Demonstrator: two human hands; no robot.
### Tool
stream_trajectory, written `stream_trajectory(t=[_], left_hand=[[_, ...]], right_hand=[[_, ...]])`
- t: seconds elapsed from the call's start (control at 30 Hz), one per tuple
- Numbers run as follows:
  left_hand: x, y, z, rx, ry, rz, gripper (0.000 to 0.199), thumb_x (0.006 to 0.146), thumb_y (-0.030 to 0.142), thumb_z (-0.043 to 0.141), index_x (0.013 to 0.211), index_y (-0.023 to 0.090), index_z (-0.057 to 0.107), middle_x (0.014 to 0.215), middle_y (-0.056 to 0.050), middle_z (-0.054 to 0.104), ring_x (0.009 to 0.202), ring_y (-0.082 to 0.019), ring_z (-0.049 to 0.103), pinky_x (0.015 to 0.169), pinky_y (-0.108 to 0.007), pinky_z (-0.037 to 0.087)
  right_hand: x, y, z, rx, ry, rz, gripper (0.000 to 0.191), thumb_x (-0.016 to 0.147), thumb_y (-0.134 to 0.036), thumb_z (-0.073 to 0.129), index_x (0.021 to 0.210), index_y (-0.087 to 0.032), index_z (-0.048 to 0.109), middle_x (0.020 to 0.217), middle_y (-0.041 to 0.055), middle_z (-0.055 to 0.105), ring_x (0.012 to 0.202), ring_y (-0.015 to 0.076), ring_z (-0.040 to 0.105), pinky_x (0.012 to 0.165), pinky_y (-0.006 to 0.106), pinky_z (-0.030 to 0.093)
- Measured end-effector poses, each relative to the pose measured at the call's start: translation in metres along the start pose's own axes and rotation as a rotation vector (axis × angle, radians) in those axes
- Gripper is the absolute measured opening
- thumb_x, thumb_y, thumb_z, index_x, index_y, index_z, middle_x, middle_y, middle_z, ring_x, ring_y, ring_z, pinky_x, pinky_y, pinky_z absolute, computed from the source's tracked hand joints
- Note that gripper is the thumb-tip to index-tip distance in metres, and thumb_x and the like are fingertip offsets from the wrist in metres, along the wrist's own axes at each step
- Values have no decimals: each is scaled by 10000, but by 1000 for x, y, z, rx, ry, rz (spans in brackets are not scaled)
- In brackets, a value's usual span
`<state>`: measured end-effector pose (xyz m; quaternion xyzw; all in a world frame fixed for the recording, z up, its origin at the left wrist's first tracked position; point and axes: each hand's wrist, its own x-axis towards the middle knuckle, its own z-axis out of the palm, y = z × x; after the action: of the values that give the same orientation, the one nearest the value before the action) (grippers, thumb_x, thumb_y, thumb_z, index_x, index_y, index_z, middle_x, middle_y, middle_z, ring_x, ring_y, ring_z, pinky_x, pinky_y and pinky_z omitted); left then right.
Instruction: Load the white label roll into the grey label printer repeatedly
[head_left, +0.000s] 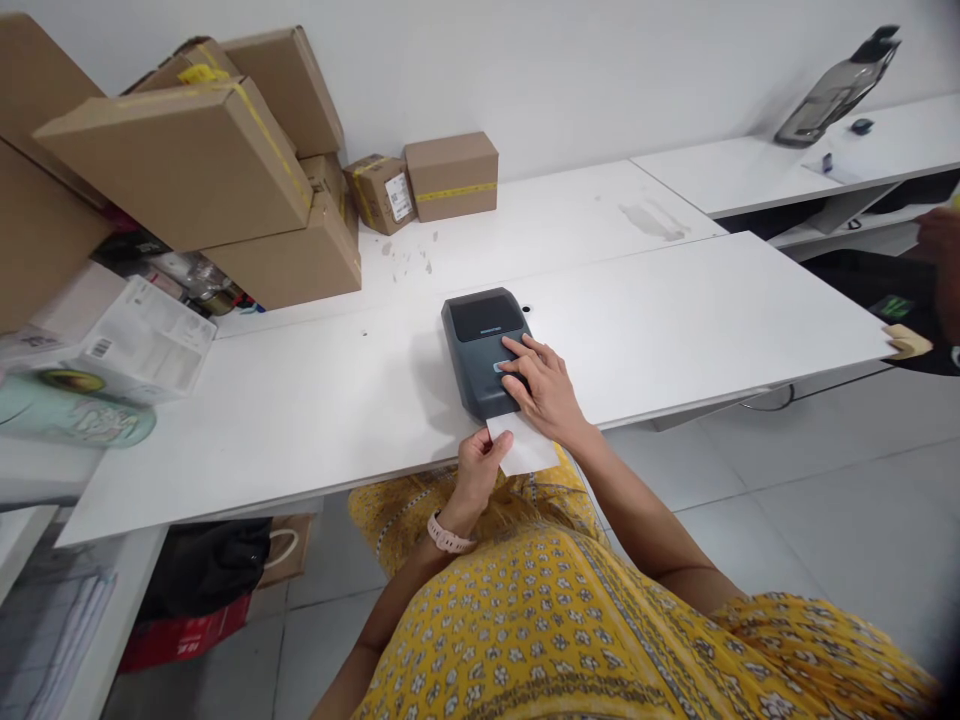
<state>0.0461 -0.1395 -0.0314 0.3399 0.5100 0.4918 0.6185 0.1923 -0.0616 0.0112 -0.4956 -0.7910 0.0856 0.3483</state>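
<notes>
The dark device [474,368], borne by a white table [330,400], is touched on top by the right hand [551,395], fingers spread — white paper [529,455] at its near end is pinched by the left hand [475,470].

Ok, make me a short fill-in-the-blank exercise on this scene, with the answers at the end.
1. The pink wrist strap is on the person's ____ arm.
2. The left-hand grip pinches a paper sheet whose colour is ____.
3. The grip on top of the dark printer is the ____ hand's.
4. The tape across the cardboard box beyond the printer is ____.

Missing words: left; white; right; yellow.
</notes>
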Motion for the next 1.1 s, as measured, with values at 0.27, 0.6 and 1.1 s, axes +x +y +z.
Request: stream_trajectory(t=[0.27,0.6,1.1], left_hand=[[1,-7,-7,63,-21,51,435,741,573,809,820,149,751,722,2,655,659,-113,496,648,-255,419],[5,-8,-9,101,-20,48,431,722,563,824,789,144,745,713,-9,658,664,-128,509,663,-268,417],[4,-19,-13,148,-26,108,437,793,581,769,836,147,735,761,-11,662,698,-131,505,690,-268,431]], right_hand=[[4,-5,0,-85,28,-22,322,1075,-453,439,1084,-285,714,1469,42,658,1440,308,505,1232,610,291],[14,2,-2,-142,-2,-190,349,1058,-538,460,995,-280,687,1446,25,680,1492,308,468,1281,642,183],[-11,5,-3,-170,83,-93,385,1061,-516,454,1300,-303,668,1540,53,598,1452,305,506,1274,585,227]])
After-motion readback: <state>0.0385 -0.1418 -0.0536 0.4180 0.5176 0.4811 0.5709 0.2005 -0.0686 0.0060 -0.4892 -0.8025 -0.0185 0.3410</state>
